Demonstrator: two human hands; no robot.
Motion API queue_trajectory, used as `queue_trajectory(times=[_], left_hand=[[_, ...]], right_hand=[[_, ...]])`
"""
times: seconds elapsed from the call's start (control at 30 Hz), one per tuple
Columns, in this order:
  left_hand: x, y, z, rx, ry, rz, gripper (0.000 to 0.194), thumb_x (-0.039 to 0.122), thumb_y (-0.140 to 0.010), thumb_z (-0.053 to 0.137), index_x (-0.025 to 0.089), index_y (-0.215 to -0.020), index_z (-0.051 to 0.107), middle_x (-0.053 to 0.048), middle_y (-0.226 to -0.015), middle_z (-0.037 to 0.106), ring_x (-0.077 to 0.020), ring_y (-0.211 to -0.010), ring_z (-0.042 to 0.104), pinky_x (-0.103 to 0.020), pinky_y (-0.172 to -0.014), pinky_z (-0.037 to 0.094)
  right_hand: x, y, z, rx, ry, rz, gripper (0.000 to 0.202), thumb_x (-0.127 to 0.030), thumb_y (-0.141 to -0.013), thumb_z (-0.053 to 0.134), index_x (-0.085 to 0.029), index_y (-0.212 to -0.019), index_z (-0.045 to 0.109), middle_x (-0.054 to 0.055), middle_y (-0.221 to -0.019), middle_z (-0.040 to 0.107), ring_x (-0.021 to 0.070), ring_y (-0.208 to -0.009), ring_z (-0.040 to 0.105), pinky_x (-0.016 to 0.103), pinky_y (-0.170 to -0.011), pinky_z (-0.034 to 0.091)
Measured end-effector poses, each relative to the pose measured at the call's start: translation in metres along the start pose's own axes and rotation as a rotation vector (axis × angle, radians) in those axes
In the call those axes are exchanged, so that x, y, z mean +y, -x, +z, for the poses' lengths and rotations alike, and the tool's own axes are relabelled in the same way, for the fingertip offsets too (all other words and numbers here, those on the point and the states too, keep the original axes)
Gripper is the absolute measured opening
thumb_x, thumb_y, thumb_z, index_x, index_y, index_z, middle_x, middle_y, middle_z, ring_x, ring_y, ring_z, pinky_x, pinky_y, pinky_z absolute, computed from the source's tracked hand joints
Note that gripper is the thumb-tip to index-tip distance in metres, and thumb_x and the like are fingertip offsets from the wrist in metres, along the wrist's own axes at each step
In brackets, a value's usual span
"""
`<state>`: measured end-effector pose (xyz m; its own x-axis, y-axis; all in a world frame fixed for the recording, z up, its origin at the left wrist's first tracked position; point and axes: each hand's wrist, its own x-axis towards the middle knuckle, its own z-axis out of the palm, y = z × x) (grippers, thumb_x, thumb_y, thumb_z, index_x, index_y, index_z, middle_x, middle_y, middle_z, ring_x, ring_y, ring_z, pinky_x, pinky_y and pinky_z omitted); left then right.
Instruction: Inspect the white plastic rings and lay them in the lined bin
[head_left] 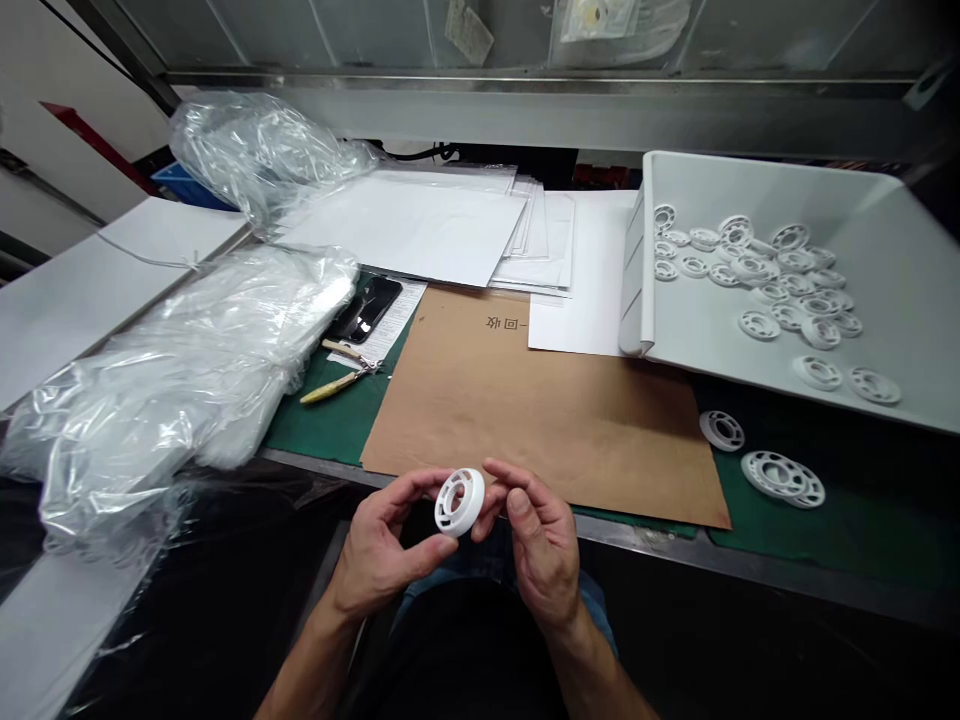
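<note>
A white plastic ring (pixel 472 506) with slots around its face is tilted up in front of me, past the table's front edge. My left hand (pixel 384 545) grips its left side, thumb below and fingers above. Close to the ring's right side is my right hand (pixel 541 550), its thumb and fingers apart. Some of its fingertips reach toward the back of the ring; whether they touch it I cannot tell. Similar white rings lie on the green mat to the right, one single ring (pixel 721 431) and an overlapping group (pixel 780 478).
A white bin (pixel 757 385) at right holds several such rings (pixel 750 266). Brown cardboard (pixel 555 410) lies before me, with white sheets (pixel 420 225) behind. On the left are pliers (pixel 341 375), a phone (pixel 375 308) and clear plastic bags (pixel 187 345).
</note>
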<state>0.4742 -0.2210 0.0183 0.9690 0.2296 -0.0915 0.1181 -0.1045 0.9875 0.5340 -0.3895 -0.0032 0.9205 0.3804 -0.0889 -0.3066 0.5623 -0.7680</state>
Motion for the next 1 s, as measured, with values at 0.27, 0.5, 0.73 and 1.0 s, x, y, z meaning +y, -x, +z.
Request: queue_trajectory(times=[0.27,0.5,0.73,1.0], left_hand=[[0.008,0.000,0.002,-0.033,-0.124,0.048,0.042,0.024,-0.077,0.085,0.025,-0.118,0.073,-0.005,-0.111,0.080,-0.0231,-0.102,0.074,-0.030,-0.095,0.058],[0.017,0.000,0.013,0.066,-0.020,-0.075,0.031,0.020,-0.084,0.077,0.025,-0.113,0.068,-0.004,-0.107,0.075,-0.0203,-0.099,0.074,-0.028,-0.090,0.059],[0.012,0.004,0.012,0.064,0.013,-0.104,0.030,0.017,-0.086,0.074,0.027,-0.114,0.067,-0.002,-0.105,0.074,-0.0180,-0.098,0.072,-0.027,-0.090,0.059],[0.012,0.003,0.009,0.051,0.006,-0.044,0.035,0.015,-0.086,0.073,0.030,-0.117,0.069,-0.001,-0.108,0.072,-0.0177,-0.098,0.072,-0.026,-0.089,0.058]], right_hand=[[-0.004,-0.001,-0.004,-0.007,0.071,0.122,0.026,-0.043,-0.090,0.083,-0.028,-0.111,0.082,0.001,-0.090,0.081,0.0100,-0.066,0.069,0.019,-0.064,0.058],[0.001,-0.001,-0.004,-0.066,0.029,0.264,0.029,-0.045,-0.092,0.079,-0.022,-0.109,0.084,0.002,-0.075,0.077,0.0086,-0.059,0.066,0.018,-0.060,0.055],[0.005,0.002,0.002,-0.055,-0.030,0.361,0.031,-0.045,-0.088,0.083,-0.019,-0.105,0.082,0.001,-0.064,0.073,0.0095,-0.053,0.066,0.018,-0.055,0.053],[0.005,0.001,0.002,-0.028,-0.030,0.381,0.034,-0.045,-0.085,0.086,-0.017,-0.104,0.081,0.002,-0.070,0.075,0.0087,-0.053,0.065,0.018,-0.054,0.053]])
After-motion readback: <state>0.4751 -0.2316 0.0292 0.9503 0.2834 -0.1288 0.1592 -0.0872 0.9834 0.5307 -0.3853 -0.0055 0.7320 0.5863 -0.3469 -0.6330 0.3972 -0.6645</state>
